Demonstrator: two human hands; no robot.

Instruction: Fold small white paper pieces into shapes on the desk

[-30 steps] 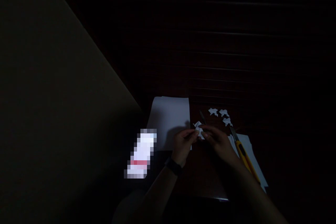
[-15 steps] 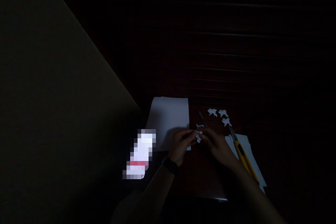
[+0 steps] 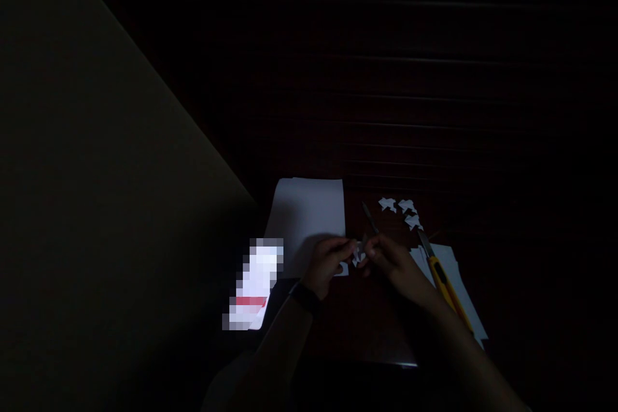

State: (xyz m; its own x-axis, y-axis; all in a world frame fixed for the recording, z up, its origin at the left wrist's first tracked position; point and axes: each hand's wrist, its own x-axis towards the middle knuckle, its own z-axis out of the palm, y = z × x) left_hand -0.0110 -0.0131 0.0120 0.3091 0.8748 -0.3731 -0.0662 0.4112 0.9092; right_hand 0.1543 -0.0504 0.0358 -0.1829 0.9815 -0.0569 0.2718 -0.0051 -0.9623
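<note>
While the left fingers [image 3: 346, 248] pinch folded white paper [image 3: 358, 255], the right fingers [image 3: 373, 246] — nearly together — hold it too.

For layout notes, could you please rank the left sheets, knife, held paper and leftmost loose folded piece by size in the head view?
Left sheets
Knife
Held paper and leftmost loose folded piece: unsure; fingers partly hide the former.

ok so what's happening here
A person is holding a small folded paper between the fingertips of the left hand and right hand. Three folded white pieces lie just beyond. White sheets lie to the left, and a yellow cutter rests on more paper at right. The light is dim.
</note>
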